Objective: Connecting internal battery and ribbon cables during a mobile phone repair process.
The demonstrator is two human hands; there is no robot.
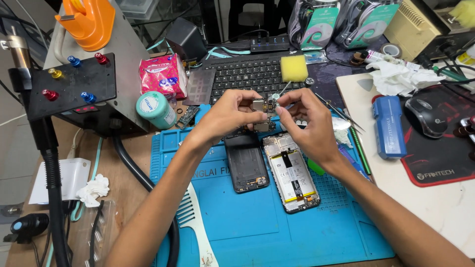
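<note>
A small circuit board [267, 106] is pinched between the fingertips of both hands and held above the blue work mat [257, 222]. The left hand [228, 114] is closed narrowly on the board's edge at 9 o'clock, thumb below and forefinger above; the right hand [306, 123] is closed on the edge at 3 o'clock. A thin white stick [284, 89], possibly a swab, appears to rise from the right fingertips toward 1 o'clock, though its hold cannot be told for certain.

Directly below the board, at 6 o'clock, two opened phone parts are laid side by side on the mat: a dark back shell [246, 165] and, just beside it at 3 o'clock, a phone body with its white battery [292, 173] exposed. A white comb [194, 222] is seen at 7 o'clock, at the mat's left edge.

Farther out, a black keyboard [247, 74] with a yellow sponge [294, 67] resting on it is found at 12 o'clock. A teal-capped jar [155, 109] and a pink packet [162, 73] are placed at 10 o'clock. A blue box-shaped tool [388, 126] and a computer mouse [425, 116] are set at 3 o'clock.
</note>
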